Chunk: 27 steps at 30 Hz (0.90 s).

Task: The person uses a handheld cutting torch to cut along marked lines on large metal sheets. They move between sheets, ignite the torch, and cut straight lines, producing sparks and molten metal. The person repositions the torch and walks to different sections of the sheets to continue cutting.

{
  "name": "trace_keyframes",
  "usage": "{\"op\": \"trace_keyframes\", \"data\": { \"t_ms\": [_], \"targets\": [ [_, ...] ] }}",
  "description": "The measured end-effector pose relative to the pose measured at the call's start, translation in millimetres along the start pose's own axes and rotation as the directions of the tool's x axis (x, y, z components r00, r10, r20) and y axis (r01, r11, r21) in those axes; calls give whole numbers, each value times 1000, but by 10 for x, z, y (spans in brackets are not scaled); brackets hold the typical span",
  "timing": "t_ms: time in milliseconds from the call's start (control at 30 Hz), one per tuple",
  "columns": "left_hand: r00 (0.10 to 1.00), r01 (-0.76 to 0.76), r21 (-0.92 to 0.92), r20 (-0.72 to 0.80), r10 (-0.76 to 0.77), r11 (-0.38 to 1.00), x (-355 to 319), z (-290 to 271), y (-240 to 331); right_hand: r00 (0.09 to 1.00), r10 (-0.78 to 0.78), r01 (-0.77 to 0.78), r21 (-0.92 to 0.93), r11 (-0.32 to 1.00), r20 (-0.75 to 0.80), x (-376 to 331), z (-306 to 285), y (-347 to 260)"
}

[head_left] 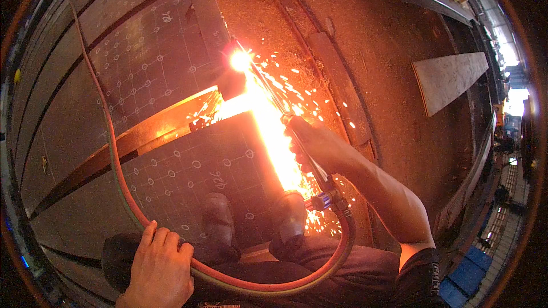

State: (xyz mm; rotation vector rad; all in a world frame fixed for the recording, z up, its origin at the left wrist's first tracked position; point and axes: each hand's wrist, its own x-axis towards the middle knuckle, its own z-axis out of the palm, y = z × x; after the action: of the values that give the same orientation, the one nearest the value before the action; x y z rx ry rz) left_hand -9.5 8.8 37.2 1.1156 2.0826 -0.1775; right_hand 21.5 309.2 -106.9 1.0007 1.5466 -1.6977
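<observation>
Left hand [160, 268] closed loosely over hose [114, 154], nearest the lens, below marked steel plate [188, 154]; right hand [317, 145] gripping cutting torch [274, 100] right of plate, flame [241, 60] blazing at its far edge.

Matt grey steel plate [188, 177], chalk-marked; smooth rubber hose [114, 154]; shiny metal cutting torch [302, 154].

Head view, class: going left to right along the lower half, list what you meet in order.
Left hand on the hose → left shoe → right shoe → torch valve → right forearm → blue crates.
</observation>
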Motion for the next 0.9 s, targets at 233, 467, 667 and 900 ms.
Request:
{"op": "trace_keyframes", "data": {
  "t_ms": [233, 467, 667, 900],
  "targets": [
    [1000, -9, 10, 1, 9, 1000, -10, -1, 3, 999, -36, 35, 69, 997, 18, 12, 26, 2],
    [1000, -4, 17, 20, 3, 1000, 0, -4, 1, 1000, -5, 4, 108, 994, 11, -44, 40, -29],
    [1000, 2, 20, 25, -2, 1000, 1, 10, -9, 999, -13, 11, 64, 998, 42, -47, 8, -18],
    [1000, -15, 32, 27, 14, 999, 14, -19, 2, 999, 0, -3, 69, 998, 45, -10, -7, 45]
  ]
}}
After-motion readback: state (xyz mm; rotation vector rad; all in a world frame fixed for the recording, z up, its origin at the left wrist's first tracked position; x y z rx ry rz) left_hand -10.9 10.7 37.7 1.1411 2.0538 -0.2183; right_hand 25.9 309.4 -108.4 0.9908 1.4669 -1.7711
